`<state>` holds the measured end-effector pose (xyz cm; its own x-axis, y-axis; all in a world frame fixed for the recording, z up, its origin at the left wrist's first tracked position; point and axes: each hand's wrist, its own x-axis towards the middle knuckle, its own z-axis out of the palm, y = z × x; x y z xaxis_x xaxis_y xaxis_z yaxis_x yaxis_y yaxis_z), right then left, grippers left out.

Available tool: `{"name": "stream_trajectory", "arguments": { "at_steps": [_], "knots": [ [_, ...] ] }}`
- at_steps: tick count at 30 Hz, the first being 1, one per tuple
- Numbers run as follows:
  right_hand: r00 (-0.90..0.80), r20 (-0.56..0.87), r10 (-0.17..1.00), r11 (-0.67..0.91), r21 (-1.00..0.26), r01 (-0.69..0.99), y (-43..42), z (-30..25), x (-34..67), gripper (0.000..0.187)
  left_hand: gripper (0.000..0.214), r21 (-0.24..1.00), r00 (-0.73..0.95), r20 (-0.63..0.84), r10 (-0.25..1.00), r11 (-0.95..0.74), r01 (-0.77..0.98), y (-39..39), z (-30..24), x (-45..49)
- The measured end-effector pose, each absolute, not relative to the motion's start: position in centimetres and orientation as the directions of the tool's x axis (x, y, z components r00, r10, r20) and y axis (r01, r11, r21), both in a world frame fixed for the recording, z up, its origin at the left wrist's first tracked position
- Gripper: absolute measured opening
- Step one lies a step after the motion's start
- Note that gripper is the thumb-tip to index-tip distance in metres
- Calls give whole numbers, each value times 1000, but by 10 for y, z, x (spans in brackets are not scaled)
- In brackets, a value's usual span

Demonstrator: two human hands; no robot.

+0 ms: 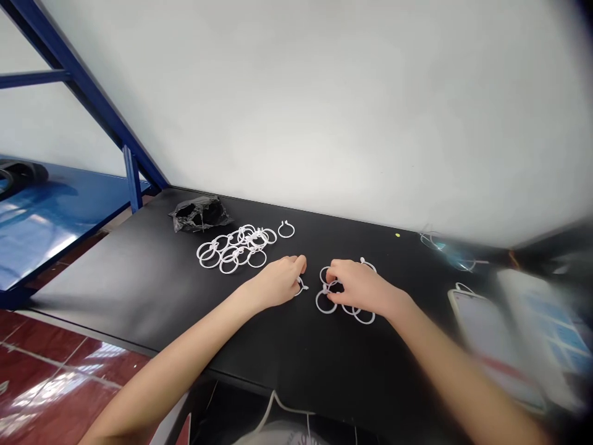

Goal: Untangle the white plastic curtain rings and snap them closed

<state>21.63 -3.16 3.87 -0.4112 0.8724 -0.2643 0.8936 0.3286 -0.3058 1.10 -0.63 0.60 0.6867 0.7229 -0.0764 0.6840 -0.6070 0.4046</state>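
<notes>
White curtain rings with small tabs lie in a loose pile (231, 250) on the black table, left of my hands. One separate ring (286, 230) rests just beyond that pile. My left hand (278, 282) is closed over the tabletop, with part of a white curtain ring (303, 287) showing at its fingertips. To its right, my right hand (356, 284) reaches into a smaller group of rings (325, 311). Its thumb and fingers pinch around a white curtain ring near the tab; the palm covers part of the group.
A crumpled black plastic bag (200, 214) sits at the back left of the black table (125, 266). On the right lie a phone (491, 340), a blurred white-and-blue item (546, 334) and clear plastic (447, 250). A blue metal frame (99, 102) stands left, against the wall.
</notes>
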Motion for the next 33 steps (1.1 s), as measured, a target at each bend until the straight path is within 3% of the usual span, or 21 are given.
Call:
{"name": "stream_trajectory", "arguments": {
  "at_steps": [3,7,11,14,19,23,26,29,33],
  "knots": [
    [-388,-238,890,303,-327,895,-29,33,214,5,21,431,668,-35,743,-592,681,1,3,16],
    [-335,-234,913,181,-504,845,-24,34,218,12,14,545,560,112,821,-522,656,3,-2,16],
    [-326,-233,916,103,-649,753,-18,38,226,15,27,742,499,201,843,-463,484,2,-4,11],
    [-337,-197,921,79,-752,654,-14,39,233,20,24,825,468,241,850,-434,363,2,-2,10],
    [-319,-208,924,36,-786,617,-8,33,240,18,13,960,532,177,828,-265,92,1,0,12],
    [-295,-173,940,82,-722,687,-6,27,240,15,17,999,720,41,692,-5,-51,-6,0,19],
    [-294,-182,938,101,-668,737,-6,23,239,13,8,985,763,111,637,-170,-1,-18,-1,29],
    [-290,-160,943,122,-646,753,-5,20,239,11,18,905,774,222,593,-421,64,-31,-6,38],
    [-286,-136,949,135,-643,754,-4,16,243,8,22,817,767,238,595,-550,174,-41,-17,45]
  ]
}}
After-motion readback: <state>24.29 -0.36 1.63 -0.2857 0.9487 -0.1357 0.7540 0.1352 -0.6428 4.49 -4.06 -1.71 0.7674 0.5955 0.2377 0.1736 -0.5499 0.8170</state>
